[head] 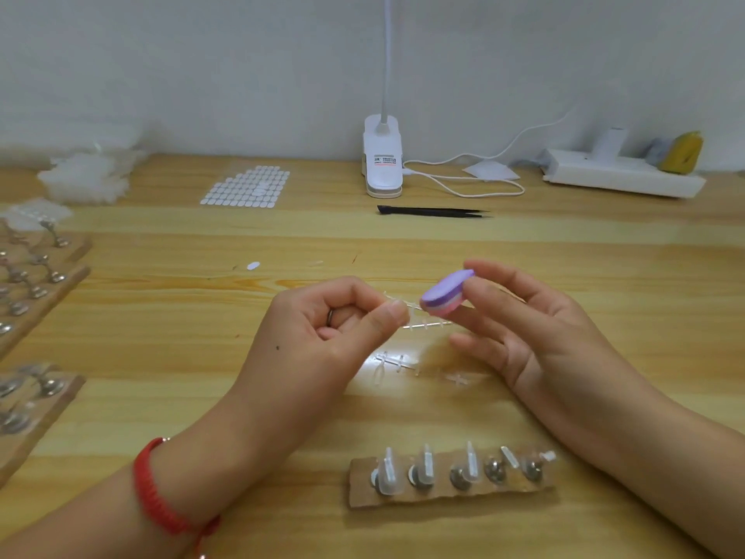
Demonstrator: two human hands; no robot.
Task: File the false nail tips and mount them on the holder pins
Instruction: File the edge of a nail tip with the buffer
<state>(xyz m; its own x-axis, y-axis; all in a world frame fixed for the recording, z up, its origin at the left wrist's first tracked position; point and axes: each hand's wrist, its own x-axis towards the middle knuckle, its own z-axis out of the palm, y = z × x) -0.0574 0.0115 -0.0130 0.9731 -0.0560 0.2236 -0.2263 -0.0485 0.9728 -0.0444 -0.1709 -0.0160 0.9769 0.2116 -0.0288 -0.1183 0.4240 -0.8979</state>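
Two grips: left hand (322, 328) pinches strip (428, 325), right hand (536, 336) file (443, 293).

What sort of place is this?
Probably a small nail-craft workbench: a wooden table with a pin holder carrying clear nail tips, a sheet of adhesive tabs, and a clip-on lamp.

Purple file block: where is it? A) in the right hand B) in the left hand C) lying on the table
A: the right hand pinches the purple file block between thumb and fingers; the left hand pinches a clear plastic strip.
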